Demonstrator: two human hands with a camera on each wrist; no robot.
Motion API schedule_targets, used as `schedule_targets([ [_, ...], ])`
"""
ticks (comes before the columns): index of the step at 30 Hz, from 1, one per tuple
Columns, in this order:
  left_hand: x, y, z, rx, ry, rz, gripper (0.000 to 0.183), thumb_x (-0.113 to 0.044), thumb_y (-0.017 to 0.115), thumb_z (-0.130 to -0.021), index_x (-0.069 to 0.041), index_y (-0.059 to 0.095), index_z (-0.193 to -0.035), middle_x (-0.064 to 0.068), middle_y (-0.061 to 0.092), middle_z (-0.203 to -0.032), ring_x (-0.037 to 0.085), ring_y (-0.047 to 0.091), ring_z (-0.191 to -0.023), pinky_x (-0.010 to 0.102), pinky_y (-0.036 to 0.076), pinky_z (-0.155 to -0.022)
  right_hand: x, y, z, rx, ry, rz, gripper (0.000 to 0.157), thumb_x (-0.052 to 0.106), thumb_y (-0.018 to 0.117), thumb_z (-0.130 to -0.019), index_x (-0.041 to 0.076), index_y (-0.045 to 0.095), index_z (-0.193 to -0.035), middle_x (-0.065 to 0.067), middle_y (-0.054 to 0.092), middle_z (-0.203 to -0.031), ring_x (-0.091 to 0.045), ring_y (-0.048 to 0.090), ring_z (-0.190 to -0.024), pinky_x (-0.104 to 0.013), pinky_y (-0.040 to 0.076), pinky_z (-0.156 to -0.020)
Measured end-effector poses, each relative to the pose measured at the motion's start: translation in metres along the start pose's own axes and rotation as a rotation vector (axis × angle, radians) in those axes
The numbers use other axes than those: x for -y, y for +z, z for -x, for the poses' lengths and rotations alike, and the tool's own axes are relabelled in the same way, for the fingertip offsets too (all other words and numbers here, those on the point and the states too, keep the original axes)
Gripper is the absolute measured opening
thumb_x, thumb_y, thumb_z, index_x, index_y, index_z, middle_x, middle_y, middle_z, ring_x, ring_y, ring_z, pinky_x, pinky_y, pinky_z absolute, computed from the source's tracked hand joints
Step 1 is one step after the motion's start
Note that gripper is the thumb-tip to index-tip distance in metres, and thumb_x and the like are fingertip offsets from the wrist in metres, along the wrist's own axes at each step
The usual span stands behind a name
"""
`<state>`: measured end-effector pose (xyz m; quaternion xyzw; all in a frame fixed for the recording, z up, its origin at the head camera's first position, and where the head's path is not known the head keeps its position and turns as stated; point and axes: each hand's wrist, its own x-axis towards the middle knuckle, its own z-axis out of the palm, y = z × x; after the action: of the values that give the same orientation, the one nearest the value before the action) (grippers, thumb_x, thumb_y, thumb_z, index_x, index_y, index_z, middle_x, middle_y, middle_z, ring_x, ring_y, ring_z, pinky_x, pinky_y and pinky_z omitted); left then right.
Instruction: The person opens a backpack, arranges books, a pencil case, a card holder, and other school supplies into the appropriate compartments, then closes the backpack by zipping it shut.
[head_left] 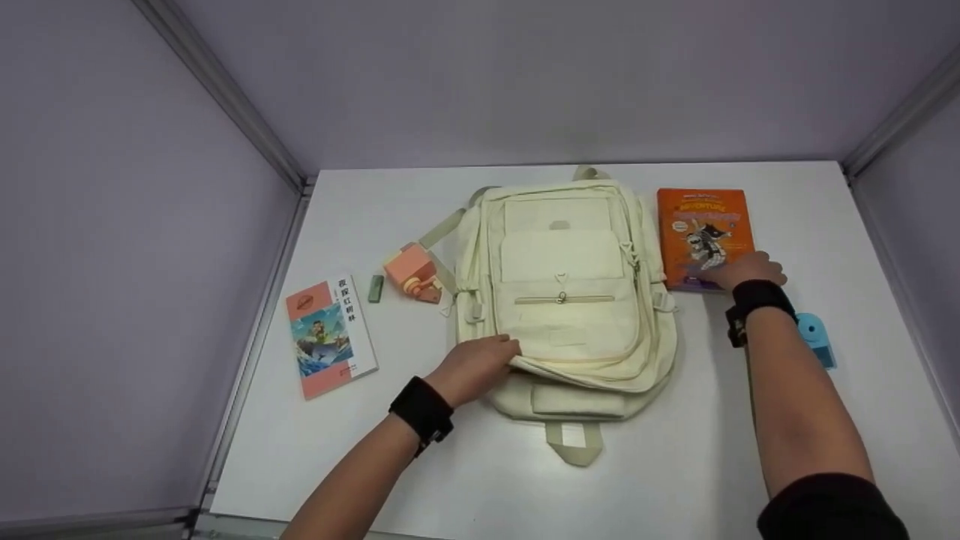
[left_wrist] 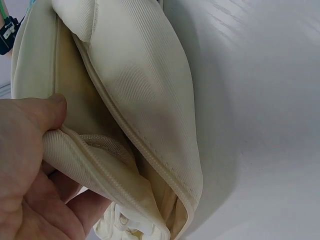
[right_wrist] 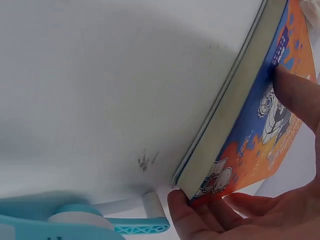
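Note:
A cream backpack (head_left: pixel 559 255) lies flat on the white table, its main zip undone along the near end. My left hand (head_left: pixel 476 367) pinches the zipped edge of the opening at its near left corner, thumb on the inside and fingers beneath. In the left wrist view the gaping compartment (left_wrist: pixel 85 85) shows its beige lining. My right hand (head_left: pixel 750 270) grips an orange book (head_left: pixel 705 225) at its near right corner. In the right wrist view the thumb (right_wrist: pixel 295 92) presses on the cover while the other fingers curl against the book's edge.
Left of the backpack lie a pink-and-white book (head_left: pixel 330 337), a small green block (head_left: pixel 376 289) and a pink pencil sharpener (head_left: pixel 411 268) close to a strap. A light-blue plastic item (head_left: pixel 816 337) with a crank arm (right_wrist: pixel 140 225) sits by my right forearm. Grey walls enclose the table.

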<state>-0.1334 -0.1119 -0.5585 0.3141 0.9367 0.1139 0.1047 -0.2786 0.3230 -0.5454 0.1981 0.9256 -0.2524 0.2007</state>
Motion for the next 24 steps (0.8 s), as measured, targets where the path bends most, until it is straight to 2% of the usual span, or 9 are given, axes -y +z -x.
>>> schedule_targets([
  [4, 0.000, 0.001, -0.001, -0.002, -0.005, 0.003, 0.011, -0.013, 0.061, -0.103, -0.015, 0.066, -0.112, 0.001, 0.070, -0.109, 0.017, 0.067, -0.097, 0.033, 0.055, -0.076, 0.004, -0.008, -0.001, 0.047, 0.026, 0.019, 0.110, 0.055, 0.067, -0.088, -0.027, 0.018, -0.143, -0.046, 0.034, -0.136, -0.052, 0.035, -0.126, -0.060, 0.032, -0.107],
  [8, 0.001, 0.004, -0.002, -0.010, -0.009, 0.004, 0.009, -0.013, 0.062, -0.103, -0.015, 0.067, -0.110, 0.000, 0.070, -0.107, 0.016, 0.067, -0.094, 0.032, 0.055, -0.074, 0.005, -0.015, -0.001, 0.093, 0.046, 0.008, 0.112, 0.056, 0.067, -0.089, -0.026, 0.016, -0.145, -0.044, 0.034, -0.138, -0.051, 0.036, -0.124, -0.060, 0.032, -0.108],
  [13, 0.001, 0.006, -0.003, -0.027, 0.000, -0.016, 0.006, -0.013, 0.063, -0.102, -0.016, 0.066, -0.106, -0.001, 0.069, -0.104, 0.013, 0.066, -0.092, 0.029, 0.054, -0.071, 0.007, -0.020, -0.001, 0.133, 0.070, -0.004, 0.114, 0.055, 0.068, -0.088, -0.024, 0.013, -0.149, -0.044, 0.033, -0.142, -0.053, 0.035, -0.129, -0.062, 0.033, -0.110],
  [19, -0.001, 0.007, -0.002, -0.032, 0.007, -0.020, 0.005, -0.014, 0.063, -0.102, -0.015, 0.066, -0.106, 0.000, 0.069, -0.102, 0.013, 0.066, -0.089, 0.029, 0.054, -0.069, 0.004, -0.022, -0.005, 0.161, 0.103, -0.035, 0.109, 0.054, 0.070, -0.088, -0.023, 0.022, -0.148, -0.038, 0.038, -0.139, -0.045, 0.039, -0.120, -0.059, 0.038, -0.107],
  [21, -0.001, 0.007, -0.003, -0.030, 0.006, -0.021, 0.005, -0.014, 0.063, -0.102, -0.014, 0.066, -0.106, 0.000, 0.069, -0.102, 0.013, 0.066, -0.088, 0.030, 0.054, -0.069, 0.003, -0.022, -0.006, 0.169, 0.114, -0.040, 0.107, 0.054, 0.069, -0.088, -0.022, 0.023, -0.148, -0.038, 0.036, -0.140, -0.046, 0.038, -0.121, -0.060, 0.037, -0.108],
  [24, 0.001, 0.007, -0.004, -0.031, 0.001, -0.025, 0.006, -0.014, 0.062, -0.103, -0.014, 0.066, -0.106, 0.000, 0.069, -0.102, 0.013, 0.066, -0.088, 0.030, 0.053, -0.069, 0.004, -0.021, -0.008, 0.156, 0.119, -0.032, 0.107, 0.054, 0.067, -0.089, -0.022, 0.022, -0.149, -0.043, 0.030, -0.142, -0.052, 0.031, -0.130, -0.062, 0.029, -0.113],
])
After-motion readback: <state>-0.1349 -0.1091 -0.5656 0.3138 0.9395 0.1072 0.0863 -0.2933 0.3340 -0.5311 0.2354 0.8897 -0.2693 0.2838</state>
